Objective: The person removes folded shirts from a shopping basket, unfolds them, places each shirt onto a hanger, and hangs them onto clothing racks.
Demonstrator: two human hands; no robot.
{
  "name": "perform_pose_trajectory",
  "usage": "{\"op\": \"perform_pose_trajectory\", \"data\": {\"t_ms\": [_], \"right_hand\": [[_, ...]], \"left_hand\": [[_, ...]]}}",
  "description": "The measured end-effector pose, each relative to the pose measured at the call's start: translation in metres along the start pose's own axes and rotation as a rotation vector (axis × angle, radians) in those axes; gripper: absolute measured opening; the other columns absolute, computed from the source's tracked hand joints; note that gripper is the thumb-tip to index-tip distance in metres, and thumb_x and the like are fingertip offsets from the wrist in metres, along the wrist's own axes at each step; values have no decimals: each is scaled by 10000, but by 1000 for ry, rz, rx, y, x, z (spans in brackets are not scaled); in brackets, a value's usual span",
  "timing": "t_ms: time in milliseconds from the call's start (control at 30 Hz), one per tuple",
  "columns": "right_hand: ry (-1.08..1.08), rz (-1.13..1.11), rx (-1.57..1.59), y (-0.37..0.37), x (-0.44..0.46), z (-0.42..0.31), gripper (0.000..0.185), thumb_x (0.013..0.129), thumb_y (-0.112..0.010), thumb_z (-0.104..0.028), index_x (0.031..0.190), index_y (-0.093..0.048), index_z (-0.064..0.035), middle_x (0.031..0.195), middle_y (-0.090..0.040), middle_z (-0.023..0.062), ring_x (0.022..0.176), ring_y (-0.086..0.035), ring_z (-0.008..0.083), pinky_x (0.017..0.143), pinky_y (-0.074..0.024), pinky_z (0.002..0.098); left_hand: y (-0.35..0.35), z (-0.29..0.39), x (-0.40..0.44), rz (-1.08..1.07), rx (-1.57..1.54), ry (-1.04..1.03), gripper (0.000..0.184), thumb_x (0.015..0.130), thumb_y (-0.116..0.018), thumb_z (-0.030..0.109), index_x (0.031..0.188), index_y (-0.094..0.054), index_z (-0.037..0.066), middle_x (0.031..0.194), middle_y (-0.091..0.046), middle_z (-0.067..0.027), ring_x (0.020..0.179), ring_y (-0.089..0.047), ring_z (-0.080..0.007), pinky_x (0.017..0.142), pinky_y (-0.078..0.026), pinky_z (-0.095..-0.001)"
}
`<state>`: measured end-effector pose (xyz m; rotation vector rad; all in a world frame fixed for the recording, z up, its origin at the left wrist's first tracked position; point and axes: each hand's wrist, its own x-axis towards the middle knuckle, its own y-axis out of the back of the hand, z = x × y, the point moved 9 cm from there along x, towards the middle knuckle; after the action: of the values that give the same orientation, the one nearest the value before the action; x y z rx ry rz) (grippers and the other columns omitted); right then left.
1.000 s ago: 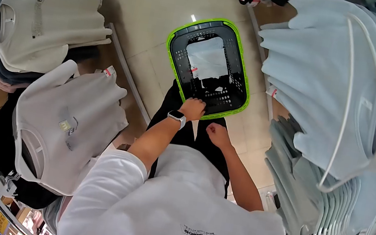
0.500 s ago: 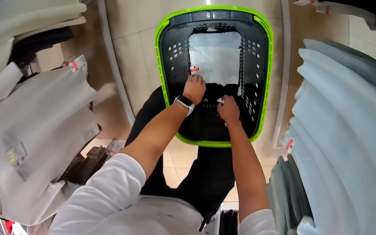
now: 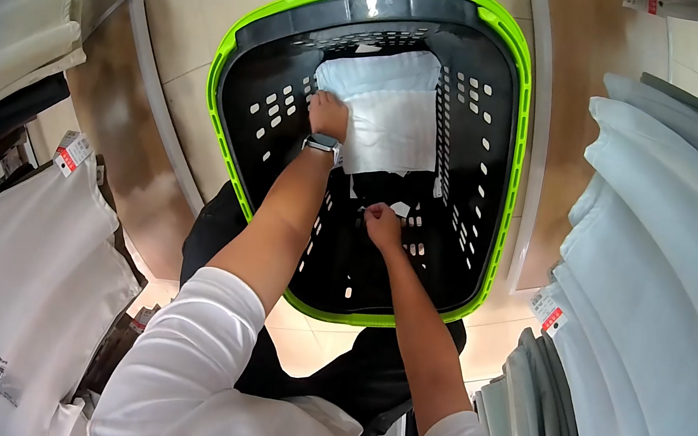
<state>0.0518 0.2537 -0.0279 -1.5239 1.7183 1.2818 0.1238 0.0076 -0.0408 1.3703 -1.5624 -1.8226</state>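
A black shopping basket with a bright green rim (image 3: 512,181) stands in front of me on the floor. Folded white garments (image 3: 393,128) lie deep inside it, above some black cloth (image 3: 378,188). My left hand (image 3: 328,114), with a watch (image 3: 322,143) at the wrist, is at the left edge of the white garments, its fingers curled over that edge. Lower down, my right hand (image 3: 382,226) is closed in a pinch by the black cloth; what its fingertips hold is too small to make out. A small white tag (image 3: 400,210) shows just above that hand.
White shirts with price tags (image 3: 73,153) hang on my left. On the right hang pale blue garments (image 3: 643,242), with grey-green ones (image 3: 538,391) lower down. Wooden display bases with pale edging (image 3: 155,100) border the tiled aisle on both sides.
My view has come closer to the basket. My left hand has moved up along the left edge of the white garments, away from their red-and-white tag. My right hand has shifted left and lower.
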Motion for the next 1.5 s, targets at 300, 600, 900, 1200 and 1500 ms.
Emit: {"op": "perform_pose_trajectory", "data": {"t_ms": [300,600,900,1200,1500], "right_hand": [[-390,-183,838,24,-48,-20,422,910,-466,-397,1160,-504,-59,1008,-593,108,902,-588,210,810,-483,345],[-164,-366,1468,112,-215,-172,504,905,-442,-480,1210,-511,-84,1049,-607,68,905,-578,207,826,-454,316],[97,-272,1576,162,-392,-291,490,905,-455,-459,1208,-514,-79,1033,-610,67,892,-579,204,812,-458,309],[267,-89,1700,174,-449,-354,476,905,-467,-439,1207,-517,-74,1016,-613,65,878,-579,200,798,-461,302],[374,-18,1764,192,-483,-343,462,906,-480,-419,1205,-521,-69,1000,-616,64,865,-579,197,784,-464,295]], "left_hand": [[105,51,-91,-60,-367,-68,368,645,-637,358,772,-696,18,919,-609,-163,948,-541,-309,785,-412,-410],[363,115,-296,107,-980,-517,139,635,-619,169,657,-577,38,790,-499,-95,750,-524,-271,628,-392,-401],[557,5,-350,218,-1256,-619,151,722,-642,140,796,-549,48,889,-544,-126,877,-530,-299,754,-417,-376],[518,-100,-270,-229,-1546,98,401,851,-608,313,1023,-562,-47,969,-621,-98,880,-592,-173,761,-470,-292],[585,-23,-337,-1055,-2142,-97,385,849,-570,114,1189,-485,-47,1142,-581,-141,1029,-584,-236,905,-466,-349]]}}
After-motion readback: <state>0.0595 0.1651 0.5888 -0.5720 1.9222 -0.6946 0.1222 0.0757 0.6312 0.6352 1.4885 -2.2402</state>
